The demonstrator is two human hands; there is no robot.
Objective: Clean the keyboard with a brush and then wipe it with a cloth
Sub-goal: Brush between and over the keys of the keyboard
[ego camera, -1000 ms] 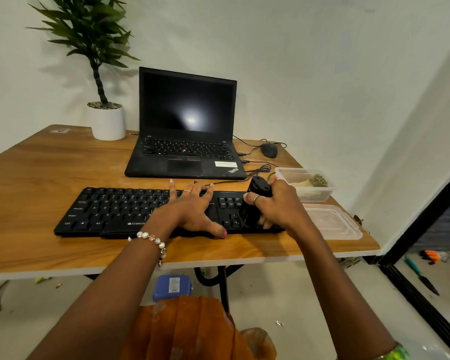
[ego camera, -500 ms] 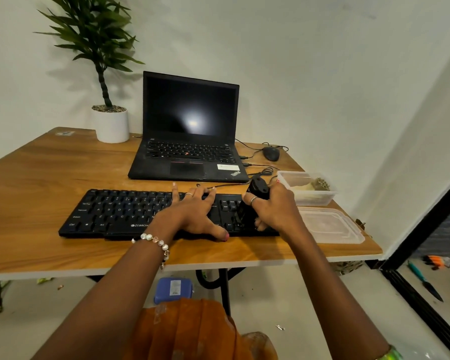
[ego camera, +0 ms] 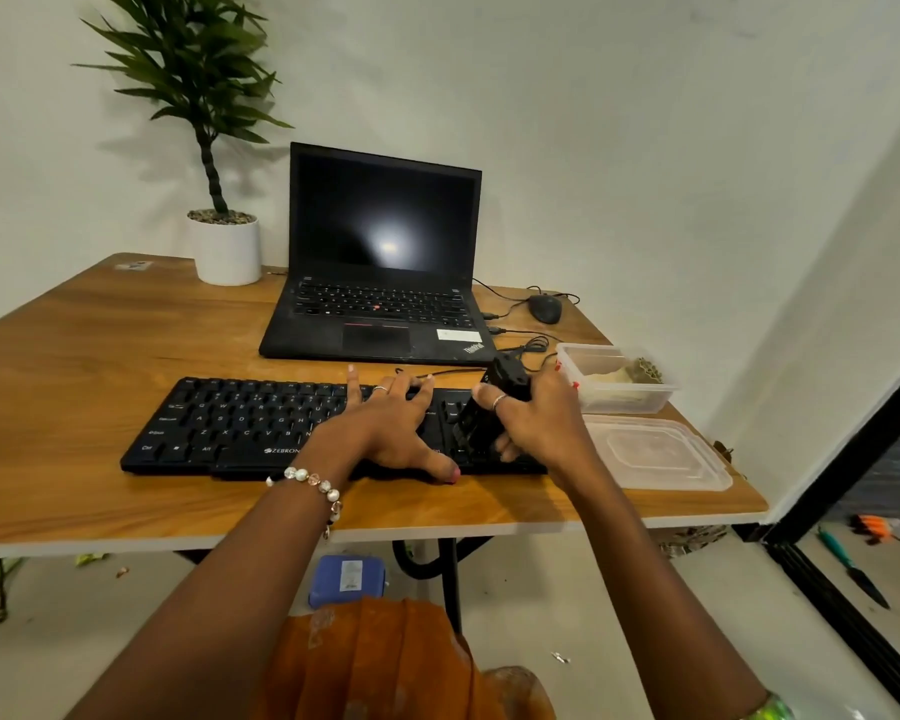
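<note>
Head view: brush (ego camera: 492,407) tilted upright on left-right keyboard (ego camera: 240,423).

Both forearms are bare, with no sleeves visible. The left hand (ego camera: 385,433) carries a thin silver ring (ego camera: 380,390) on one finger, and its thumbnail is painted pink. The left wrist wears a bracelet (ego camera: 317,485) of round white and translucent beads, from which a short strand of beads hangs. The right hand (ego camera: 539,426) carries a silver ring (ego camera: 498,401) on one finger; red polish shows on a nail at its far edge. A shiny green bangle (ego camera: 770,708) circles the right forearm at the lower frame edge. Orange pleated fabric (ego camera: 385,662), marked with pale patches, covers the lap.
</note>
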